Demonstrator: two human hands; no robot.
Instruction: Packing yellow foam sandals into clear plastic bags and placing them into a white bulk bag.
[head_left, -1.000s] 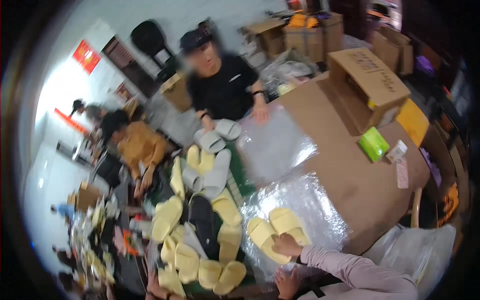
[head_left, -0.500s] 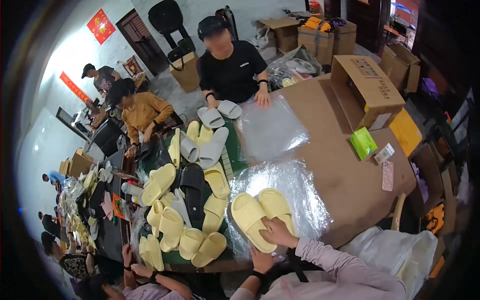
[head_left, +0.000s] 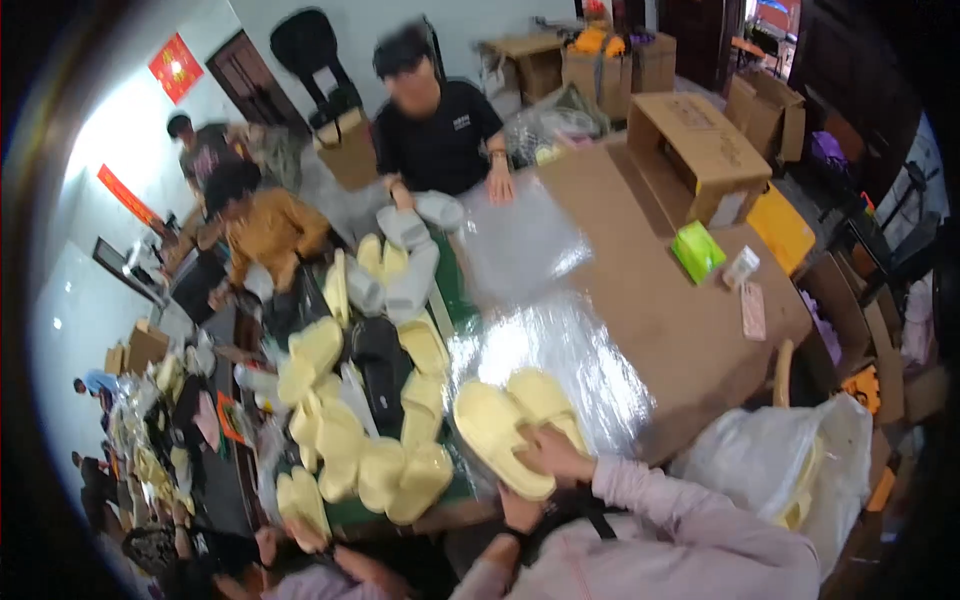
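Observation:
A pair of pale yellow slippers, the left slipper (head_left: 484, 428) and the right slipper (head_left: 545, 395), lies side by side over clear plastic near the table's front edge. My left hand (head_left: 523, 509) is at the heel of the left slipper and grips it from below, with its fingers partly hidden. My right hand (head_left: 556, 455) rests over the inner edges of the pair, its fingers curled on the slippers. Beyond them spreads a shiny clear plastic bag (head_left: 560, 345), flat on the table.
Yellow slippers (head_left: 340, 440), a black slipper (head_left: 378, 375) and grey slippers (head_left: 412, 285) crowd the left side. Across the table a person (head_left: 436, 130) touches grey slippers and a plastic bag (head_left: 520, 240). An open carton (head_left: 700, 150), green packet (head_left: 697, 252) and phone (head_left: 752, 311) lie right.
The view has shifted, so the table sits further left in the picture. My hands keep their hold on the pair. At lower left, a co-worker's hand has reached a yellow slipper.

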